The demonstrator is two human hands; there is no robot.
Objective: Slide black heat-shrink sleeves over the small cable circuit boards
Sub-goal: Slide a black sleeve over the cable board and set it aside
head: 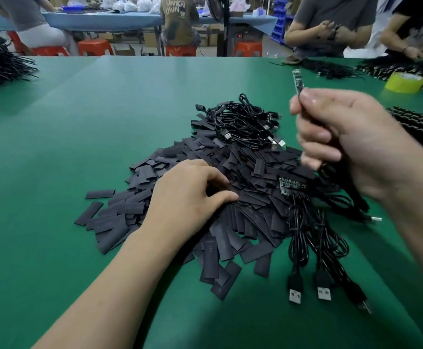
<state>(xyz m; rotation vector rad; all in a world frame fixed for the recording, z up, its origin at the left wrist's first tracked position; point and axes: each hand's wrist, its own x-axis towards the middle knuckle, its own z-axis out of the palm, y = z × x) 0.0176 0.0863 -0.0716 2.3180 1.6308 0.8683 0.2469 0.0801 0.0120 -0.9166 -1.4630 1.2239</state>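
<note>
Green table (pixel 54 147), one big heap of black sleeves (pixel 250 172) mid-frame, way too many to count. Left hand (pixel 187 200) lies palm-down on it, fingers curled in, can't tell if it's holding one. Right hand (pixel 351 144), raised upper right, fists one cable (pixel 329 172), its circuit board (pixel 297 80) poking up.

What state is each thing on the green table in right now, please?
Left hand: rests on sleeve pile, fingers curled; grip unclear.
Right hand: raised, grips cable.
Held board: bare, upright, no sleeve on.
Sleeve pile: loose heap of flat pieces.
Loose board: bare, lying on the pile.
Spare cables: coiled, lying on table.
Tape roll: lying flat.
</note>
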